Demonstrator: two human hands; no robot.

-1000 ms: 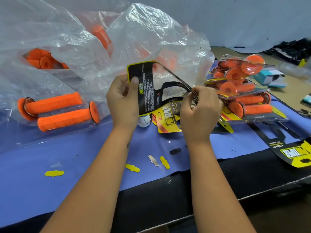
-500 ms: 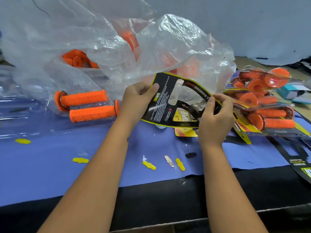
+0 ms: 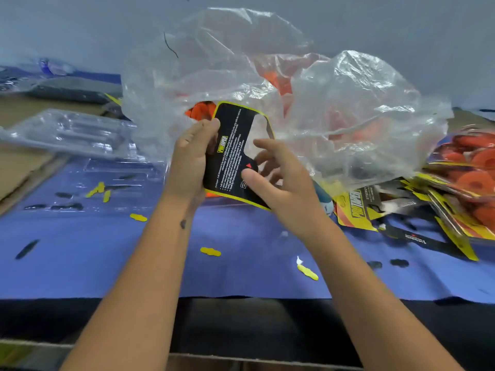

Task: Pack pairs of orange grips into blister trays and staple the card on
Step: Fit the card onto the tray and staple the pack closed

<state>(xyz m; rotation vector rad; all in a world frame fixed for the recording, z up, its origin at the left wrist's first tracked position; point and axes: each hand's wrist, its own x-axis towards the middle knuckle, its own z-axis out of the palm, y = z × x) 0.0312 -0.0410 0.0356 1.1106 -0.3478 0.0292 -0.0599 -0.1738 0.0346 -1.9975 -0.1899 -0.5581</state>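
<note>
My left hand (image 3: 191, 159) grips the left edge of a black card with a yellow border (image 3: 230, 156), held upright above the purple mat (image 3: 80, 263). My right hand (image 3: 284, 188) pinches the card's lower right part, thumb on the printed face and fingers showing behind the cut-out. Behind the card, orange grips (image 3: 201, 111) show through a big clear plastic bag (image 3: 348, 116). A sliver of orange (image 3: 211, 195) peeks out under the card. Packed blister trays with orange grips (image 3: 471, 167) are piled at the right edge.
Empty clear blister trays (image 3: 69, 132) lie at the left on the mat and brown cardboard (image 3: 16, 167). Loose printed cards (image 3: 359, 207) lie right of my hands. Small yellow (image 3: 210, 251) and black punched-out scraps dot the mat. The table's black front edge runs below.
The card went from lying tilted to upright with its text facing me. My right hand moved from its right edge to its lower middle. The view swung left, bringing the empty trays in.
</note>
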